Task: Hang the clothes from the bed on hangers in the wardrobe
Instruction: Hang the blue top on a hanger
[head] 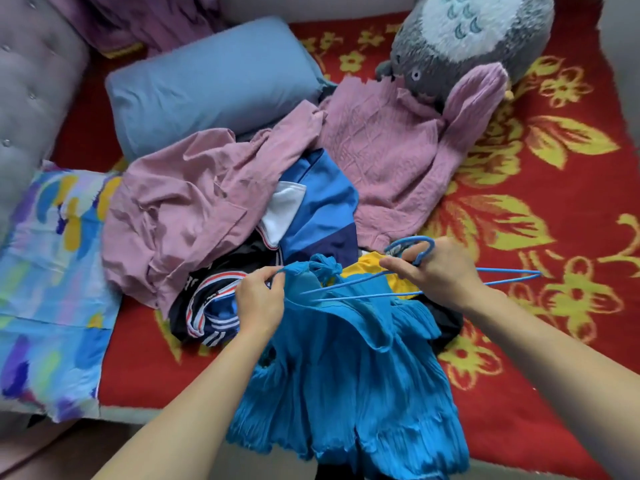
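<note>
the step in hand is threading a hanger into a garment, here at the bed and not yet at the wardrobe, which is out of view. the left hand (261,299) pinches a thin strap (294,270) of the blue dress (363,382) between thumb and fingers and lifts it clear of the pile. the right hand (438,271) is curled round the blue hanger (419,238) just below its hook, with the hook poking up past the knuckles. one thin arm of the hanger points left across the top of the dress, towards the strap, and the other sticks out right over the red blanket (561,358).

the dress lies at the near edge of the bed, its skirt spilling towards the person and its top bunched in a knot near the hanger. the tip of the left arm looks close to the strap but i cannot tell whether it is through the loop.

behind it the rest wait in a heap: a pink shirt (180,209), a pink sweater (388,157), a blue top (322,202), a dark striped piece (214,313) and something yellow (374,268) under the hanger.

the next move, as i judge it, calls for holding the strap open and sliding the hanger arm through so the strap seats on the shoulder, then doing the same on the other side. the fabric is crinkled and slack, so the strap may slip off a smooth arm if the hanger tilts.
</note>
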